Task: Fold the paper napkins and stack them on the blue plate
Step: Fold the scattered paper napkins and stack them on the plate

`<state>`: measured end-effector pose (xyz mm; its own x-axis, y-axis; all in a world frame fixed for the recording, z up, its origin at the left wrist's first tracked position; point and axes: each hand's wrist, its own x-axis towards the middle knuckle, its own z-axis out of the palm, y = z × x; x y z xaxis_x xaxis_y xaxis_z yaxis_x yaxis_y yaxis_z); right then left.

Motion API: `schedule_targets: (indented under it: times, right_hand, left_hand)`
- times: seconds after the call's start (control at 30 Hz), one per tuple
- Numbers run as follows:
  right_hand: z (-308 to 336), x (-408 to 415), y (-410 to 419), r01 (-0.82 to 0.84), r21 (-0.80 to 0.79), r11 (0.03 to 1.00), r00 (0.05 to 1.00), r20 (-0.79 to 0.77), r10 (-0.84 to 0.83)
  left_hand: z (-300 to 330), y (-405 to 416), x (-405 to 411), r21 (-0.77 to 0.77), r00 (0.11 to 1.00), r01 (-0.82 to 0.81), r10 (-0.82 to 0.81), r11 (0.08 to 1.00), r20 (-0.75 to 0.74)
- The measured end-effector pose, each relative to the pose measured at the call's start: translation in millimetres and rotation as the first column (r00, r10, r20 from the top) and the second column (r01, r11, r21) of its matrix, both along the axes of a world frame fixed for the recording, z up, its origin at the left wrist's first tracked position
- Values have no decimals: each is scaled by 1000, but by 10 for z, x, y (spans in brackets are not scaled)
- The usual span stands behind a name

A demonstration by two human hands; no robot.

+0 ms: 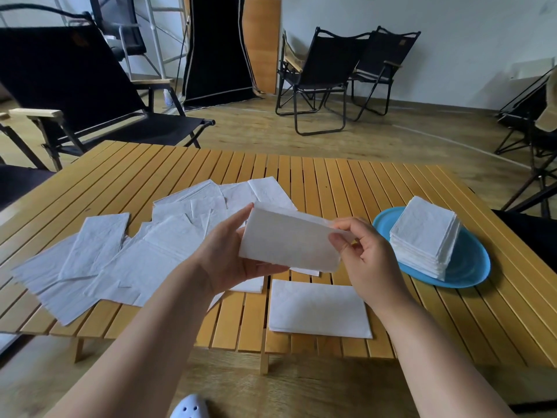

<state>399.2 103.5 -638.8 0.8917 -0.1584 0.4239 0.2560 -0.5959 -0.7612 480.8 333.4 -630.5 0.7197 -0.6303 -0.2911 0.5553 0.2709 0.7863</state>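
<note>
Nearest, a folded napkin (320, 309) lies flat on the slatted table (346, 176). Above it the left hand (232, 260) and right hand (366, 257) each pinch an end of a half-folded napkin (286, 239), held in the air (light, limp, easily torn, best gripped at corners). Beyond lie loose napkins (120, 254), and to the right the folded stack (423, 236) on the blue plate (470, 267).

Both hands hold one folded napkin (287, 241) above the slatted table (331, 176): left hand (232, 260) grips its left end, right hand (366, 260) pinches its right edge. Blue plate (470, 267) with folded stack (423, 236) lies right of the right hand; loose napkins (99, 260) spread left of the left hand.
</note>
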Motion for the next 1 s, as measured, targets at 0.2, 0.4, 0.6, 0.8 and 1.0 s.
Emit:
schedule_targets:
  times: [0.2,0.4,0.6,0.8,1.0]
  right_hand:
    - [-17,22,-10,32,14,999,999,-27,-31]
    - [-8,54,-44,59,61,996,996,61,-62]
    - [108,14,-157,57,271,961,997,-62,-42]
    - [18,-38,-285,-48,153,987,772,-621,134]
    - [-27,-49,-232,-80,-175,981,717,-695,-65]
  left_hand:
    - [-14,-16,-26,23,991,115,-116,993,69]
    - [-18,-26,-34,155,1000,-30,31,987,-4]
    - [1,-73,-17,289,968,-249,235,924,83]
    - [-11,-95,45,299,896,-443,404,845,187]
    - [-16,-101,36,290,889,-458,427,840,164]
